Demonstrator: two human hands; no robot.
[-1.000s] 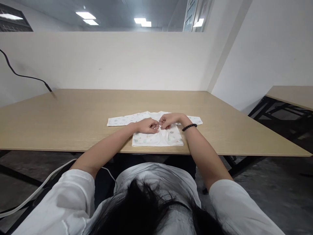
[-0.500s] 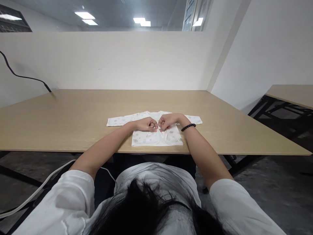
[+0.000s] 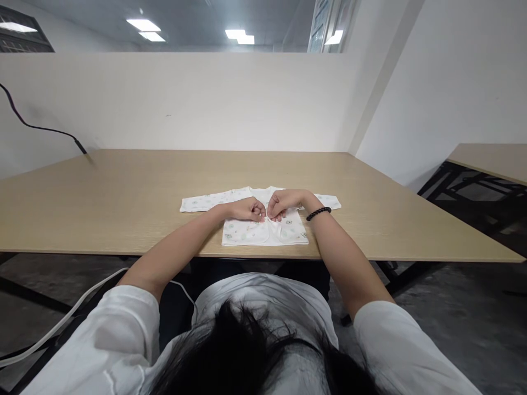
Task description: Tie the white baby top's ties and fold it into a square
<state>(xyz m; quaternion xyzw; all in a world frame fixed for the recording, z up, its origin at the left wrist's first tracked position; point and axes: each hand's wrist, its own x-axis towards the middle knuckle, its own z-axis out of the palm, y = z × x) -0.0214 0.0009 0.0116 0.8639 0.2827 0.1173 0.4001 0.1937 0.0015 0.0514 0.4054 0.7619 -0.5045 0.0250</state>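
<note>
A small white baby shirt [image 3: 242, 233] with a faint print lies spread on the table, its sleeves stretched out to both sides and its neckline away from me. My left hand [image 3: 249, 209] is closed in a pinch at the middle of the shirt's front. Close beside it, my right hand [image 3: 284, 204] pinches the same front, where the cloth is puckered between the fingertips. Whether a tie or a fastener sits in the fingers is too small to make out. A black bead bracelet [image 3: 318, 213] is on my right wrist.
The shirt rests near the front edge of a wooden table [image 3: 135, 186]. Behind it stands a white wall [image 3: 206, 104] with a window above. A black cable [image 3: 49, 130] hangs at the left. Another table [image 3: 494, 159] is at the right.
My right fingers have shifted slightly at the shirt's front and curl a little more. The shirt and my left hand stay nearly as they were.
</note>
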